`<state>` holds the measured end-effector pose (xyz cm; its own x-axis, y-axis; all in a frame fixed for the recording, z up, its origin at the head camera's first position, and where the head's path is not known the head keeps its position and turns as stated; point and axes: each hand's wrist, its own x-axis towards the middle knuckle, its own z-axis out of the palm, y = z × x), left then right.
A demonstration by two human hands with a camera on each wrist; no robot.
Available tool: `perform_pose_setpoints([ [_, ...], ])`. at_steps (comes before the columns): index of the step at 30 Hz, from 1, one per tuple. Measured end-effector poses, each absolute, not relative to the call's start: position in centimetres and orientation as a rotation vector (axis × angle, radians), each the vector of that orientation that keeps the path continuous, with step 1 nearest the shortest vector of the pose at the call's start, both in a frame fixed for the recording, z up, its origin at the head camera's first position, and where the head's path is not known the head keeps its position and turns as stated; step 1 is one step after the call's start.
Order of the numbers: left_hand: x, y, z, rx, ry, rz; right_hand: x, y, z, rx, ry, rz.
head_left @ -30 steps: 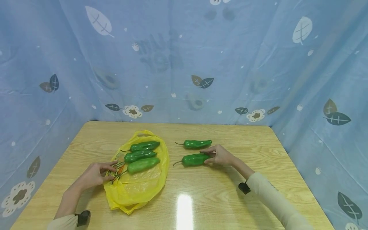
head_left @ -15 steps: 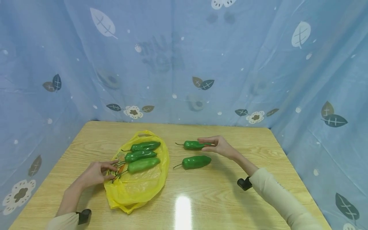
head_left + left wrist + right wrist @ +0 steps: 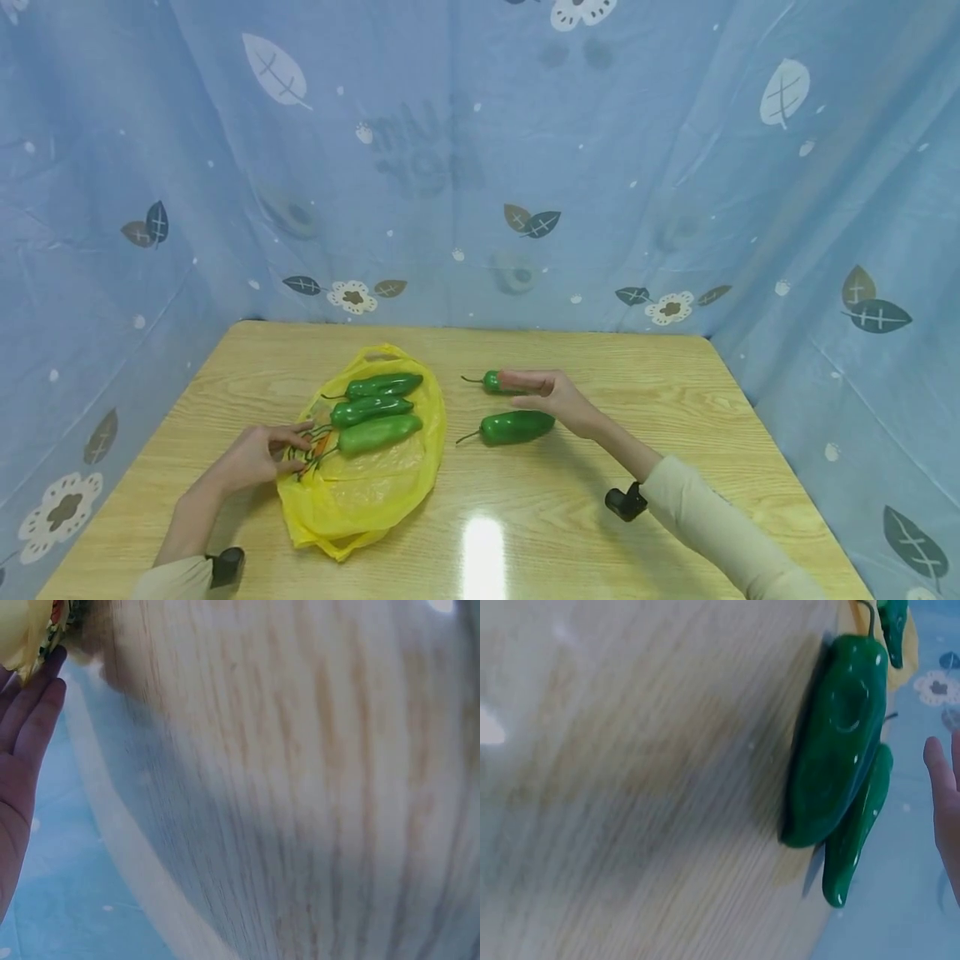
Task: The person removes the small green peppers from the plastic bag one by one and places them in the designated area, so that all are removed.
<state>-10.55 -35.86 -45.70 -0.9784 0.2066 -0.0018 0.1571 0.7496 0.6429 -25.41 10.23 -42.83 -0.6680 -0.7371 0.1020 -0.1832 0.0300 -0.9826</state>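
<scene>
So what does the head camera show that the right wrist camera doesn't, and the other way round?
Only the head view shows the left hand, at the edge of the yellow bag, and all three peppers on that bag; the wrist view catches just a cut-off bit there.

Only the right wrist view shows the tip of the far loose pepper, which the right hand hides from the head camera.

Both show the near loose pepper, some of the right hand, the wooden table and the blue curtain.
</scene>
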Motion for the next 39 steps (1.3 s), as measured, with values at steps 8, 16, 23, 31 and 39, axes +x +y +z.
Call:
perform_pose_setpoints([
  [8, -10.9, -35.9, -45.4, 0.313, 2.876, 1.031, -23.7, 10.2, -43.0, -0.92, 1.855, -1.66],
  [16, -11.0, -35.7, -45.5, 0.314, 2.872, 1.041, -21.9, 10.2, -43.4, -0.898, 1.792, -1.682],
  [23, -10.8, -35.7, -45.6, 0.314, 2.875, 1.027, -20.0, 9.8, -44.1, -0.906, 1.68, -1.718],
  [31, -10.5, -35.9, -45.5, 0.327, 2.902, 0.977, -17.7, 9.6, -45.1, -0.927, 1.546, -1.718],
  [39, -10.5, -35.7, -45.4, 0.32, 2.942, 0.943, -15.4, 9.2, -46.0, -0.961, 1.49, -1.728],
])
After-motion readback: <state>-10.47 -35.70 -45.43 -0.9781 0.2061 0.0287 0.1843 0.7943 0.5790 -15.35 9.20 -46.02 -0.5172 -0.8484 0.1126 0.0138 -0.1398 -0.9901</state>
